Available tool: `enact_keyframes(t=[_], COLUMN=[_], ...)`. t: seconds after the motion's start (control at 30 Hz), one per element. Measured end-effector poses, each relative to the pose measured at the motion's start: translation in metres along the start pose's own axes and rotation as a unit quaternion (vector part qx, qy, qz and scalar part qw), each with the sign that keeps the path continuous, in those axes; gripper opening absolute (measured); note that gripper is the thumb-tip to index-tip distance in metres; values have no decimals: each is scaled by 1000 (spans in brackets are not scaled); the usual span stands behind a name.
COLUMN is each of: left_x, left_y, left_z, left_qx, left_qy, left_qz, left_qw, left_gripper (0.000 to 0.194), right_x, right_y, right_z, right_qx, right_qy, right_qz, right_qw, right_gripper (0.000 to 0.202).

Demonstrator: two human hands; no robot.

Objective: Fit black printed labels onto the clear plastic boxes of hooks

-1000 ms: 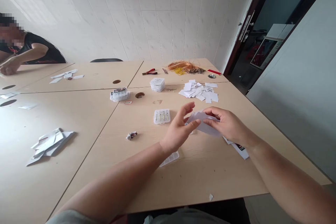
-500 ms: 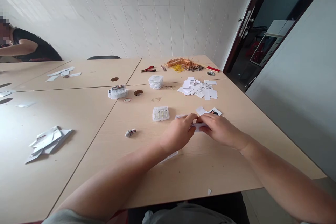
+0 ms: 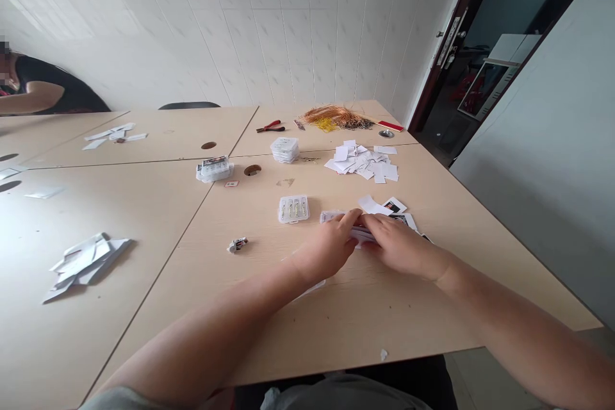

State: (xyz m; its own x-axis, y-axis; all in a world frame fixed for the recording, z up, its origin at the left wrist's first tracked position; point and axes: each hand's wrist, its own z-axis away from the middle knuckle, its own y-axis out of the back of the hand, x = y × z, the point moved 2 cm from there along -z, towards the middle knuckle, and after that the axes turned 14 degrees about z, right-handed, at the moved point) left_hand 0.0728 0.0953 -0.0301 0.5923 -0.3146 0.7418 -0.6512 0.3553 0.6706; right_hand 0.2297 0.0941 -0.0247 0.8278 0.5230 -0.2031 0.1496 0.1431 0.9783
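Observation:
In front of me my left hand (image 3: 329, 245) and my right hand (image 3: 406, 245) meet at the fingertips. Both are closed on a small white card (image 3: 364, 236), its edges pinched from either side. Fingers cover most of it, and its lower edge looks layered. Just behind my left fingers shows part of a clear plastic case (image 3: 328, 214). Beyond my right hand lie a white paper slip (image 3: 373, 205) and black-and-white printed cards (image 3: 394, 205). A clear plastic piece (image 3: 313, 288) is partly hidden under my left forearm.
A clear box of small parts (image 3: 293, 209) lies left of my hands, near a crumpled scrap (image 3: 237, 245). Farther back are stacked boxes (image 3: 285, 150), a paper pile (image 3: 362, 161), copper-coloured wires (image 3: 336, 116) and pliers (image 3: 269, 126). Another person (image 3: 52, 86) sits far left.
My right hand has shifted slightly down, uncovering more printed cards behind it. The card between my fingers has tilted, and a dark edge shows. The view has moved slightly.

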Motion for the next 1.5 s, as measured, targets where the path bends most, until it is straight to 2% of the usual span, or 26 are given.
enact_keyframes(t=[0.2, 0.37, 0.63, 0.83, 0.9, 0.97, 1.03, 1.07, 1.13, 1.17, 1.23, 1.3, 1.5], left_x=[4, 6, 5, 6, 7, 9, 10, 11, 13, 15, 19, 21, 26], left_y=[1, 2, 1, 4, 9, 16, 20, 20, 14, 10, 3, -1, 1], left_z=[-1, 0, 0, 0, 0, 0, 1, 2, 4, 5, 8, 10, 10], left_qx=[1, -1, -9, 11, 39, 86, 114, 105, 43, 9, -30, -29, 2], left_qy=[-3, -8, -3, 5, 12, 16, 16, 11, -2, -5, 8, 35, 61], left_qz=[-10, -25, -38, 8, 29, 91, 251, 352, 522, 568, 624, 657, 704], left_qw=[1000, 1000, 999, 1000, 999, 992, 961, 930, 852, 823, 781, 753, 708], left_gripper=[48, 42, 24, 16, 15, 27, 49, 59, 66, 64, 56, 51, 49], right_x=[0, 7, 8, 10, 12, 13, 12, 10, 5, 2, -6, -12, -9], right_y=[3, 8, 7, 8, 12, 19, 25, 27, 29, 29, 29, 28, 29], right_z=[1, 4, 5, 2, 4, 6, 8, 9, 11, 11, 13, 15, 17], right_qx=[0, -12, -8, 15, 24, 41, 65, 80, 105, 114, 127, 142, 227], right_qy=[-15, -18, -26, -60, -81, -99, -105, -103, -94, -90, -86, -82, -90], right_qz=[3, 27, 40, -46, -100, -170, -248, -284, -343, -365, -389, -397, -381], right_qw=[1000, 999, 999, 997, 991, 980, 961, 950, 929, 920, 908, 903, 892], right_gripper=[37, 12, 18, 25, 22, 20, 32, 39, 46, 47, 43, 36, 30])
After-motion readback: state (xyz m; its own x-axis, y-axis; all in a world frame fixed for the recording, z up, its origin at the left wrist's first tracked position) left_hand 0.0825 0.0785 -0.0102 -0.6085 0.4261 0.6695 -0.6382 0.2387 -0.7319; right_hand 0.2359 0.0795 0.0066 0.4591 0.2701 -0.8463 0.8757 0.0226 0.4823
